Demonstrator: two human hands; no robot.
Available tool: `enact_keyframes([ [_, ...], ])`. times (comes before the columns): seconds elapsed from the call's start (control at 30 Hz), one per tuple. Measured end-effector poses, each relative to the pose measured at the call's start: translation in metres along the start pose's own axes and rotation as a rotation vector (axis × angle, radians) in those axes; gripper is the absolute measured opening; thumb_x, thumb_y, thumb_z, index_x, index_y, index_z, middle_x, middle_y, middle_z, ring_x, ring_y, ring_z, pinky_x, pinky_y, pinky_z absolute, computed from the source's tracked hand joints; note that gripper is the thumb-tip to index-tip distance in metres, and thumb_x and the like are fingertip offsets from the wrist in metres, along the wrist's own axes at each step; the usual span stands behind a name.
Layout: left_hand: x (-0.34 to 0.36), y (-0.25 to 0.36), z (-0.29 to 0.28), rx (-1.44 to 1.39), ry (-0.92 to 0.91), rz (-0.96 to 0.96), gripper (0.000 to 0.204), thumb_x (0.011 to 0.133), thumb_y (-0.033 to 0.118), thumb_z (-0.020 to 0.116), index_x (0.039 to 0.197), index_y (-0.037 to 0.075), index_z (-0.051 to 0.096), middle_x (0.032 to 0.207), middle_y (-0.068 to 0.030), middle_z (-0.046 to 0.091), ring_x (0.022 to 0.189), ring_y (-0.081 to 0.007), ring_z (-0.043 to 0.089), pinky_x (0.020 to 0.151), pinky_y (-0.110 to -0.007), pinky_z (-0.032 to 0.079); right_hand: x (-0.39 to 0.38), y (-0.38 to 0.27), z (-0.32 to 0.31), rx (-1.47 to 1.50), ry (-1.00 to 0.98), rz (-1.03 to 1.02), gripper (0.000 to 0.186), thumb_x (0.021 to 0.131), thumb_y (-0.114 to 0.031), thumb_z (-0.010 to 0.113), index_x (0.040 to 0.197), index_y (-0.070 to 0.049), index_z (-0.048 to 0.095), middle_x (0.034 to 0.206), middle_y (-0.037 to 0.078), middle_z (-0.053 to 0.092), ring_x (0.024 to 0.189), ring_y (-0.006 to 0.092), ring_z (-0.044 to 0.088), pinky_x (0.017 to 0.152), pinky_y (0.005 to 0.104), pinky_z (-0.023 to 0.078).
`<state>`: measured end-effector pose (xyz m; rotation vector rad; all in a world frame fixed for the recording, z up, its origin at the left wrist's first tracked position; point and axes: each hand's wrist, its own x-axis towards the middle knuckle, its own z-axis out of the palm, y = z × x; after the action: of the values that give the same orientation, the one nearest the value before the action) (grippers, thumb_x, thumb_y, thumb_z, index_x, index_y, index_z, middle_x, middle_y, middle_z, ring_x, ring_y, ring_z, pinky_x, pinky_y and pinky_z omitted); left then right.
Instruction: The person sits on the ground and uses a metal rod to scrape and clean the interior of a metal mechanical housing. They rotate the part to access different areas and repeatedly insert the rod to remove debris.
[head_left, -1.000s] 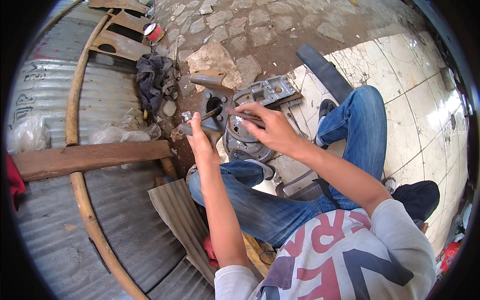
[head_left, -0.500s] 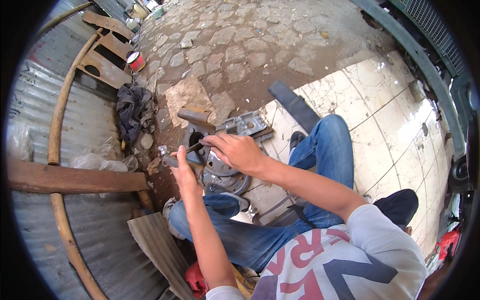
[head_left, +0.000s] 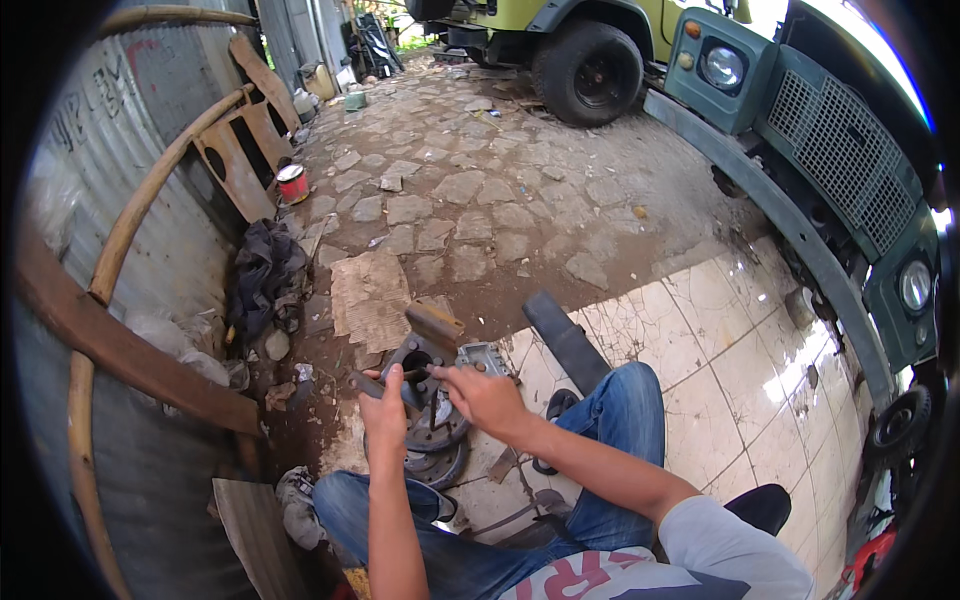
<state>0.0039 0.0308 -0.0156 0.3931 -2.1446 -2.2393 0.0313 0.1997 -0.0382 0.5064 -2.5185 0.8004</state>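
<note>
My left hand point(head_left: 385, 420) grips the grey steel bracket point(head_left: 432, 322), which has bolt holes and a round bore, thumb raised beside it. My right hand point(head_left: 482, 400) is closed on a slim metal tool at the bore, its tip partly hidden by the fingers. Beneath both hands lie round metal plates point(head_left: 432, 468), and just behind sits a silver cast part point(head_left: 483, 357). My bent legs in jeans point(head_left: 630, 420) surround the parts.
Corrugated sheet point(head_left: 150, 250) with wooden poles runs along the left, near a dark cloth point(head_left: 265, 270) and red can point(head_left: 292, 185). Cardboard point(head_left: 368, 295) and a black strip point(head_left: 565, 340) lie ahead. A vehicle front point(head_left: 840, 150) fills the right; a tyre point(head_left: 587, 75) stands behind.
The view has tilted upward, bringing the vehicles into sight; hands and parts appear lower. Both hands stay at the bracket, the right one still working the tool at its bore.
</note>
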Motion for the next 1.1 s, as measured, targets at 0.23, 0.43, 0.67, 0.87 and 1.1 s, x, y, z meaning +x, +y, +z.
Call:
enact_keyframes([
  [0.23,0.002,-0.001,0.006,0.045,0.024,0.044,0.039,0.088,0.03,0.07,0.107,0.004,0.048,0.101,-0.0077,0.054,0.094,-0.0177,0.052,0.085,-0.031,0.042,-0.008,0.0,0.007,0.02,-0.018,0.073,0.043,0.087,-0.016,0.063,0.129,-0.017,0.055,0.084,0.009,0.065,0.068,0.028,0.066,0.056,0.0395,0.053],
  [0.43,0.002,-0.009,-0.006,0.103,0.04,0.058,0.036,0.088,0.036,0.066,0.106,0.007,0.055,0.104,-0.0045,0.054,0.099,-0.0164,0.05,0.093,-0.03,0.038,-0.004,-0.007,0.0,0.015,-0.112,0.077,0.037,0.088,-0.008,0.062,0.125,-0.015,0.059,0.097,0.007,0.069,0.08,0.0278,0.068,0.06,0.0392,0.053],
  [0.67,-0.004,-0.006,-0.007,0.116,0.077,0.078,0.036,0.087,0.039,0.067,0.098,0.007,0.057,0.092,-0.0037,0.057,0.089,-0.0147,0.052,0.082,-0.03,0.042,-0.011,-0.01,0.013,-0.023,0.023,-0.043,0.037,0.086,-0.01,0.061,0.122,-0.015,0.061,0.089,0.005,0.068,0.071,0.0231,0.067,0.056,0.0359,0.052],
  [0.87,0.004,-0.004,-0.009,0.124,0.096,0.012,0.038,0.085,0.041,0.067,0.097,0.005,0.058,0.095,-0.0049,0.059,0.088,-0.0145,0.053,0.081,-0.029,0.043,-0.001,-0.014,0.008,-0.013,-0.013,-0.036,0.032,0.086,-0.009,0.062,0.118,-0.015,0.062,0.091,0.007,0.07,0.071,0.0252,0.068,0.058,0.0372,0.053],
  [1.1,-0.002,0.011,-0.006,0.125,0.07,-0.025,0.039,0.086,0.041,0.067,0.097,0.005,0.058,0.095,-0.0049,0.058,0.088,-0.0146,0.052,0.081,-0.029,0.042,0.0,-0.01,0.003,-0.042,-0.02,-0.039,0.028,0.087,-0.013,0.064,0.115,-0.015,0.064,0.092,0.007,0.071,0.071,0.0247,0.068,0.059,0.0356,0.052],
])
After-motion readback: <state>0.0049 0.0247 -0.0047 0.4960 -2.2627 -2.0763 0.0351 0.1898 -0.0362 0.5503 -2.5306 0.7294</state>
